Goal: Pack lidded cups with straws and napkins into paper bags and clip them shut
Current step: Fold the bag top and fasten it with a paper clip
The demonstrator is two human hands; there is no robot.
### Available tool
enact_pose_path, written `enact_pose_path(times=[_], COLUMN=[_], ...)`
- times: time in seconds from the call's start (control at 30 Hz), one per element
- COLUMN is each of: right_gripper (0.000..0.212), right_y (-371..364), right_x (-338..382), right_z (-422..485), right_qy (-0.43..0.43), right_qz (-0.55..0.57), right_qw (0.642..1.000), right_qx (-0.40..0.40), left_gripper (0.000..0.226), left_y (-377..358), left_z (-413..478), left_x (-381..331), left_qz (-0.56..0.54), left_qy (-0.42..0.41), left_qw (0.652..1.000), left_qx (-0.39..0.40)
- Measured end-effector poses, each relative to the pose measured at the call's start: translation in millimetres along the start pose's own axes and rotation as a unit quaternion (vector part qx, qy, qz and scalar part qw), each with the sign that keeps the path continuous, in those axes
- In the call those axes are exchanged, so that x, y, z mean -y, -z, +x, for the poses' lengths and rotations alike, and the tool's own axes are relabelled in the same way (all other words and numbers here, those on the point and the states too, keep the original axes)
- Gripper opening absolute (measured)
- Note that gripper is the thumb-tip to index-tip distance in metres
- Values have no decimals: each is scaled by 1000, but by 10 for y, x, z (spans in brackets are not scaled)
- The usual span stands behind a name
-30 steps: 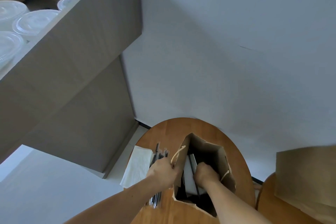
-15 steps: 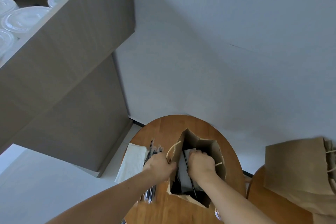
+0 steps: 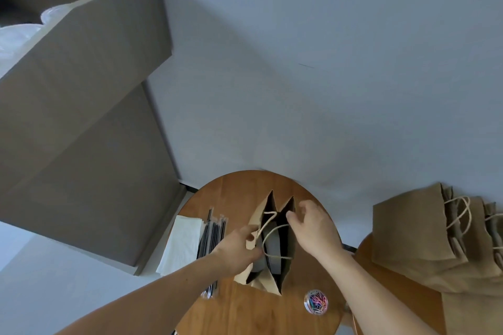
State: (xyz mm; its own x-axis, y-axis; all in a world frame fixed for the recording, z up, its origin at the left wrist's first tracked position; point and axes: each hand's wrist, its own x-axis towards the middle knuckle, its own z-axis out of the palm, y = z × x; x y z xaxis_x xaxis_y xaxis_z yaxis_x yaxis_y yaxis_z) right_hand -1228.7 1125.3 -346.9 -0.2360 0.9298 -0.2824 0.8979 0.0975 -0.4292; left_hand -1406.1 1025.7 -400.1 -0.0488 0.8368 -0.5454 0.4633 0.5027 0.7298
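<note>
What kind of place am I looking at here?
Likely a takeaway drinks packing station: an open paper bag on a round wooden table, spare bags stacked nearby, straws and napkins laid out.

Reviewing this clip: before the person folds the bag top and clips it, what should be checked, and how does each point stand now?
1. Paper bag standing upright on the round table: ok.
2. Left hand steadying the bag: ok, it grips the near-left rim by the cord handle.
3. Right hand out of the bag: ok, it is at the right rim; whether it pinches the paper, cannot tell.
4. Cup, straw and napkin inside: cannot tell, only dark shapes show.
5. Bag mouth pressed flat for clipping: not ok, it gapes open.
6. Clips in reach: ok, the tub of coloured paper clips sits on the table beside the right forearm.
</note>
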Motion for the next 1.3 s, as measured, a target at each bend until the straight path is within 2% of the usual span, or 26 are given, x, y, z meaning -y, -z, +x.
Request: enact_pose_path(times=[0.07,0.13,0.23,0.27,0.33,0.43,0.5,0.57,0.67,0.73,0.83,0.9,1.03,1.1,1.3], right_gripper=[35,33,24,23,24,25,19,35,55,47,14,6,12,13,15], right_y=[-83,-142,-194,-199,-197,-212,-214,-191,-122,-78,-21,-27,-60,-67,-145], right_x=[-12,-8,16,18,33,-16,-101,-204,-360,-439,-506,-551,-646,-684,-836], right_z=[-44,-80,-168,-191,-227,-214,-165,-110,-1,89,168,196,212,215,213], right_qy=[-34,-64,-86,-83,-67,1,54,110,256,303,307,292,251,248,243], right_qz=[60,174,288,307,325,244,141,63,-73,-122,-141,-135,-102,-80,-3], right_qw=[996,978,946,940,932,957,978,989,963,942,937,942,959,962,968], right_qx=[56,93,118,125,146,156,141,71,-49,-75,-86,-95,-78,-79,-61], left_gripper=[66,72,89,84,53,22,24,32,38,37,31,33,28,23,15], left_y=[-59,-124,-250,-311,-435,-514,-486,-417,-294,-196,-9,92,130,104,-54], left_z=[-25,-71,-158,-171,-170,-132,-117,-90,-9,57,160,241,349,378,405], left_x=[-26,-66,-163,-209,-307,-368,-330,-290,-306,-358,-483,-552,-602,-592,-512], left_qz=[-7,3,45,69,125,158,163,168,197,229,268,287,288,250,191], left_qy=[-10,-14,50,66,76,77,78,78,65,35,-17,-39,-63,-76,-60], left_qw=[1000,999,996,995,988,976,975,974,971,969,963,957,955,963,973], left_qx=[17,50,52,29,-47,-128,-131,-127,-115,-81,-32,-15,-42,-66,-118])
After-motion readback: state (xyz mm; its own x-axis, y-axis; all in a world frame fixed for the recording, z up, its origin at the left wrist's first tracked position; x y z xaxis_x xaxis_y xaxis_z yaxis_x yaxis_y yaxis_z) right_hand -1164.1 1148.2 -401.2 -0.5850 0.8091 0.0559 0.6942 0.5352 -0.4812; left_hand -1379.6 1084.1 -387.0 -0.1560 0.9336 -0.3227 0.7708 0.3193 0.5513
